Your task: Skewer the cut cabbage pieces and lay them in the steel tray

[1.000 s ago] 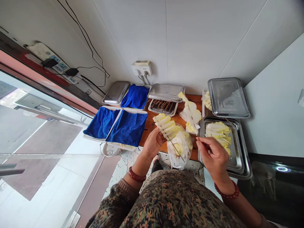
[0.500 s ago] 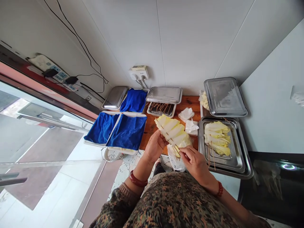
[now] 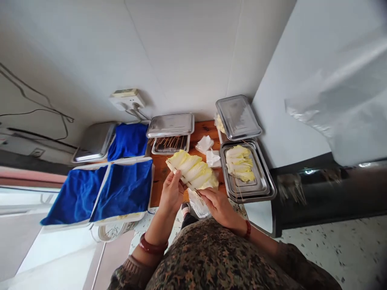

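1. Piece: skewered napa cabbage leaves (image 3: 193, 169), up in the air between both hands, over the near part of the wooden bench (image 3: 205, 128).
2. Left hand (image 3: 171, 194): grip pinching the leaf row from its lower-left side, thumb on top at the pale stem edge; fingers partly hidden underneath.
3. Right hand (image 3: 219, 205): grip pinched on the skewer ends (image 3: 197, 192) at the near, lower-right end of the row. Exact stick count not readable.
4. Key relation: the skewer line is the long axis. Runs diagonal, far-left to near-right, so it points back at the right hand. Leaves lie crosswise to it, frilly yellow tips out to the far right.
5. Steel tray (image 3: 263, 189) sits to the right of the held piece, apart from it. Right hand is the nearer one; left is on the far side of the piece.
6. Tray already carries a row of cabbage leaves (image 3: 240, 163), tips right, its loose-looking sticks (image 3: 238, 188) aimed toward the body. Held row is angled more across than that one.
7. White paper packets (image 3: 213, 158) lie between piece and tray; plastic bag (image 3: 199, 206) is below the hands, partly covered.
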Demonstrator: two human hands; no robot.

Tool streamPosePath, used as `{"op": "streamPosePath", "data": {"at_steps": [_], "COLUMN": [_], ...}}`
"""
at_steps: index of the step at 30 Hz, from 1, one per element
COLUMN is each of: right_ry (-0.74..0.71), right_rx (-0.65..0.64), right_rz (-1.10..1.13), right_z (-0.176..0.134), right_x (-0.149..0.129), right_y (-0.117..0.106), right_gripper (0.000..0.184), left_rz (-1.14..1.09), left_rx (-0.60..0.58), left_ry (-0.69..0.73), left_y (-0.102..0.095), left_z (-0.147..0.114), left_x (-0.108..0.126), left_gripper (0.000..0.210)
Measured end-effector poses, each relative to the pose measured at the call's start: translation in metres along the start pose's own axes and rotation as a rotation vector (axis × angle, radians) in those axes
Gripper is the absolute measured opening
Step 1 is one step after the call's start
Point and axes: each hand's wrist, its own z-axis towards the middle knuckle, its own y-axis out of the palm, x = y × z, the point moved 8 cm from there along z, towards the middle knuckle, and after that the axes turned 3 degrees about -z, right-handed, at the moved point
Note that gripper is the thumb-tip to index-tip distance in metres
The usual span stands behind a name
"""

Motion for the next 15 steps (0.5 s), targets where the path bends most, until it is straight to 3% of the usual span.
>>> {"op": "streamPosePath", "data": {"at_steps": [3, 10, 13, 15], "right_ry": [0.053, 0.232, 0.330, 0.387], "right_rx": [0.064, 0.385, 0.507, 0.593], "right_rz": [0.056, 0.143, 0.196, 0.233], "right_z": [-0.005, -0.030, -0.048, -0.063], "right_x": [0.009, 0.042, 0.064, 0.077], "right_y": [-0.012, -0.053, -0.072, -0.088], "right_gripper": [0.031, 0.028, 0.028, 0.032], "left_rz": [-0.027, 0.022, 0.102, 0.160], "left_rx": [-0.081, -0.349, -0.462, -0.485], "left_ry": [-0.037, -0.180, -0.307, -0.370], "left_y": [0.029, 0.100, 0.116, 0.115], "left_z": [0.003, 0.007, 0.008, 0.009], "left_x": [-0.010, -0.053, -0.079, -0.091], "left_gripper": [0.025, 0.024, 0.030, 0.036]}}
